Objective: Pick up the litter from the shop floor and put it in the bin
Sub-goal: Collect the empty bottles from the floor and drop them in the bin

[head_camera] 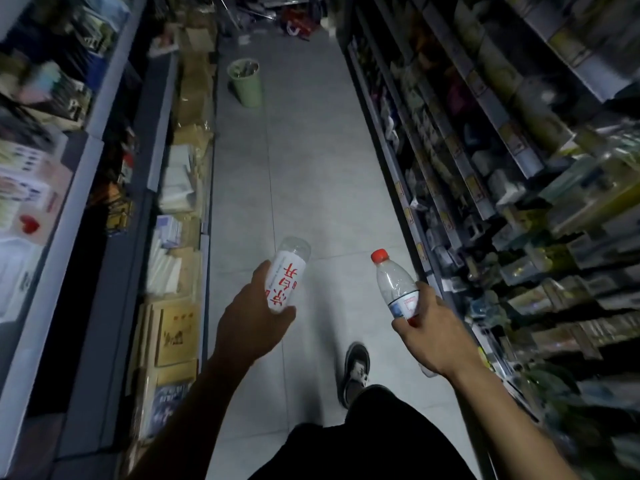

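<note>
1. Held two bottles above the aisle floor (311, 168).
2. Left hand (251, 323) gripped white-labelled bottle (285, 277), base pointing away.
3. Right hand (429, 327) gripped clear bottle (398, 289), red cap pointing away.
4. One green bin (246, 83) stood far ahead.

Shelves (519, 140) both sides: goods blurred, labels unreadable. Bin (246, 83) contents too small to identify. Left bottle (286, 276) lower end hidden in left hand (252, 327). Right bottle (398, 289) base hidden by right hand (429, 327). Shoe (355, 372) heel hidden by dark clothing.
</note>
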